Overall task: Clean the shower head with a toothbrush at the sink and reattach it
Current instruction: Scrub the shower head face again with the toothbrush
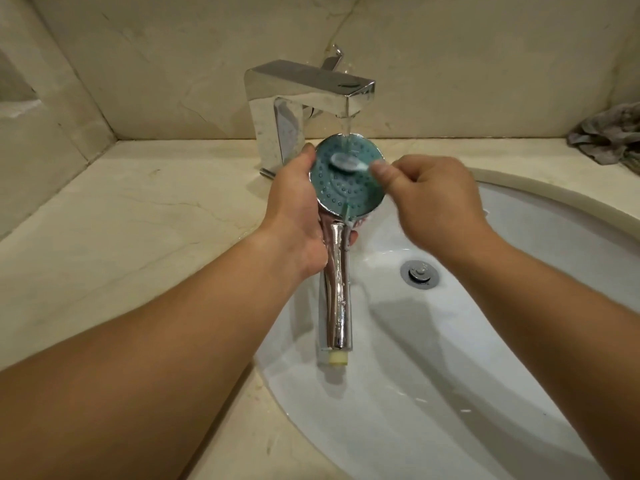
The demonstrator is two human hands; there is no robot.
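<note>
Head view: shower head (346,181) gripped at the neck by left hand (298,216), held over the sink's (519,244) left rim under the tap (304,95), face up. Toothbrush (346,163) pinched by right hand (433,195), bristles on the face. Open basin to the right; surface (138,209) bare on the left.

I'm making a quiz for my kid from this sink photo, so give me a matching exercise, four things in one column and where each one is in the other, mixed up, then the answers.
Things:
1. toothbrush
2. shower head
3. crumpled cloth
4. drain plug

Places:
A. at the bottom of the white sink
B. on the counter at far right, by the wall
C. pinched in the right hand, bristles on the teal face
D. gripped at the neck by the left hand, under the running faucet

Pairs: 1-C, 2-D, 3-B, 4-A
</note>
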